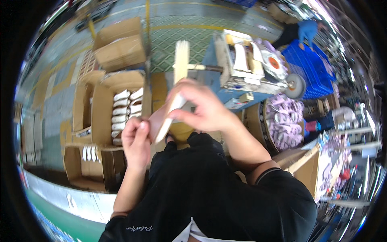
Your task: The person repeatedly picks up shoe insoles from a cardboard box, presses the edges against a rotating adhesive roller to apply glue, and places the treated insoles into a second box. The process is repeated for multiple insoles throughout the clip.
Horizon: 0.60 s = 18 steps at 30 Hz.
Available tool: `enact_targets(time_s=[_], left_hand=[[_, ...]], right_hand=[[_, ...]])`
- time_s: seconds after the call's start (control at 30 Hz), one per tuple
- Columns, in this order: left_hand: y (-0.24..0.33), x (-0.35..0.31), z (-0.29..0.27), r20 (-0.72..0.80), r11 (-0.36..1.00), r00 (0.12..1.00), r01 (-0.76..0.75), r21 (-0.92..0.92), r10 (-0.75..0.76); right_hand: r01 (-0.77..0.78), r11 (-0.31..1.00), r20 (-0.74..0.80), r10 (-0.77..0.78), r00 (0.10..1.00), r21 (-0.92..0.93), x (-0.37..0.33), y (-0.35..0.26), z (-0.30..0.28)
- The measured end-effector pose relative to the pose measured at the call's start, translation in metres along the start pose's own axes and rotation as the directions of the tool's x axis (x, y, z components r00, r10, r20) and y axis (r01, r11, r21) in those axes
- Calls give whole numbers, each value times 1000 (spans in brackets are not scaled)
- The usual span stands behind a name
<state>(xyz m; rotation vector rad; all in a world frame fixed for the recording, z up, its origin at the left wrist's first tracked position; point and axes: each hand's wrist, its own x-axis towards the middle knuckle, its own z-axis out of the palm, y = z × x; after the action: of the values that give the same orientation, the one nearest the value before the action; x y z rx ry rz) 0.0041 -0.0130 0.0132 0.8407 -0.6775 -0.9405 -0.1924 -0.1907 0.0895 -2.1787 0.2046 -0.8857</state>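
In front of my body both hands hold one shoe insole (174,109), with a white edge and a mauve-pink face, tilted with one end down toward me. My right hand (199,104) wraps over its upper part, fingers behind and thumb on the near side. My left hand (136,139) pinches the mauve side near the lower end. Just beyond my right hand stands a cream buffing wheel (182,56), seen nearly edge-on, on a shaft from the blue machine (231,92). The insole's far end is partly hidden by my right fingers; whether it touches the wheel I cannot tell.
At left, a cardboard box (102,103) contains rows of white shoe parts, with another box (82,165) nearer. A grey wheel (296,86) juts from the machine's right. A bin of lilac shoe parts (284,121) and a blue crate (308,68) stand right; a person (307,32) bends beyond.
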Motion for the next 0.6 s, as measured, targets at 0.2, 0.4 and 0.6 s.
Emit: enact_targets(time_s=[0.2,0.4,0.6], left_hand=[[-22,-9,-7,211,899,942,317,-302,-261],[-33,-1,12,432,802,731,597,-29,-529],[-63,12,43,290,838,793,542,65,-536]], right_hand=[[-126,992,170,125,978,-1,-10,11,5],[-33,989,130,52,990,-144,-32,60,-46],[-733,383,-664,320,676,-562,-41,156,-153]])
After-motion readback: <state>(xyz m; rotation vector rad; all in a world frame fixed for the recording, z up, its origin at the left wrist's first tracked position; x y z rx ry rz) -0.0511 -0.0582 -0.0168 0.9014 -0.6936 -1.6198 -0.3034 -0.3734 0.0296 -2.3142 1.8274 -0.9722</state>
